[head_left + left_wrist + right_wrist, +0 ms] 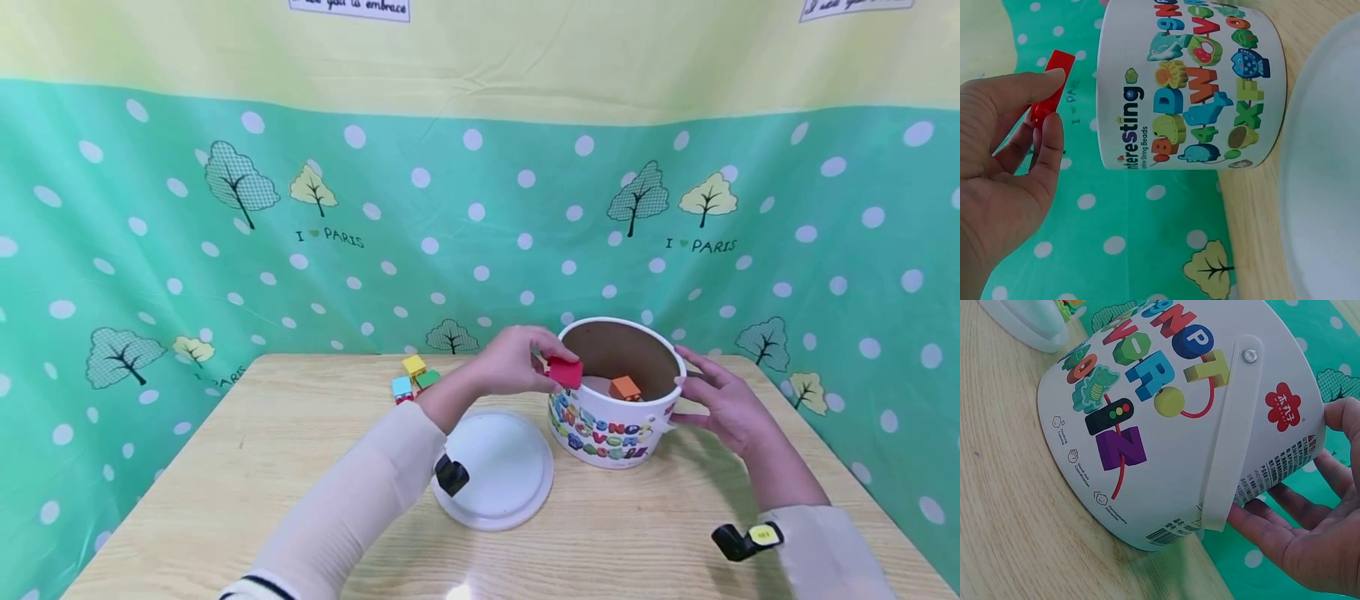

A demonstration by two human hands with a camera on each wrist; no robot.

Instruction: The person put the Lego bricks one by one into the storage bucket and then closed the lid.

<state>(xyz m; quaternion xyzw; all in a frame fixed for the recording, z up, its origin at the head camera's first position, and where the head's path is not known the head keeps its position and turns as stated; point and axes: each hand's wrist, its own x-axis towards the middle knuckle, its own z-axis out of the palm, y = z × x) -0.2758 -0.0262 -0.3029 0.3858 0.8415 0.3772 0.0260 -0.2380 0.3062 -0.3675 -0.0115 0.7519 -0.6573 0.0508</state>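
My left hand [517,360] pinches a red toy brick [565,372] between thumb and fingers, over the near left rim of a white bucket [600,429]. The brick's studs show in the left wrist view. Colourful letters and animals are printed on the bucket, which stands upright with its mouth uncovered. Inside it sits an orange brick [625,388]. On the right side, my right hand [726,404] grips the bucket, thumb at the rim and fingers spread along the wall. A white strap handle [1232,437] hangs down beside those fingers.
A round white lid [498,467] lies on the wooden table [285,450], left of the bucket. Farther back, partly behind the left forearm, are a yellow brick [413,365], a light-blue brick [402,387] and a green brick [428,379]. A patterned green cloth [480,225] hangs behind the table.
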